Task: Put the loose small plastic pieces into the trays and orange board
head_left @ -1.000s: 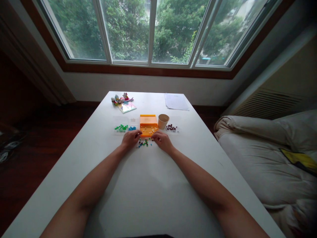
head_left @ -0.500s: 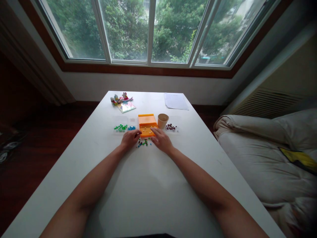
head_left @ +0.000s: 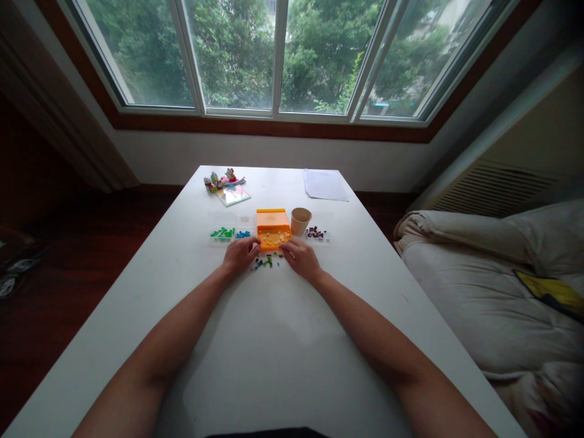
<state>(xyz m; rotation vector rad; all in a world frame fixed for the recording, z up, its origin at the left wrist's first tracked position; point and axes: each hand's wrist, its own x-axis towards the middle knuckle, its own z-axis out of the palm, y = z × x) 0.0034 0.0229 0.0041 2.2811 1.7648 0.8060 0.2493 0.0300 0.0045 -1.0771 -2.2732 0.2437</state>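
Observation:
An orange plastic box (head_left: 274,219) lies opened on the white table, with several small pale pieces in its near half. My left hand (head_left: 239,253) is at the box's near left edge, thumb and fingers pinched together; what they hold, if anything, is too small to see. At the near right edge is my right hand (head_left: 301,257), its fingers curled and closed, their tips by the rim. Between my hands, in front of the box, loose small green, blue and dark bricks (head_left: 267,261) are scattered.
Left of the box a clear tray holds green bricks (head_left: 222,233) and blue bricks (head_left: 243,235). A paper cup (head_left: 300,222) and dark brown bricks (head_left: 316,233) stand to the right. Farther back are toy figures (head_left: 223,180), a card (head_left: 234,194) and paper sheets (head_left: 325,185).
My right hand's fingers have drawn back from inside the orange box to its near edge and curled in. My left hand stays almost where it was.

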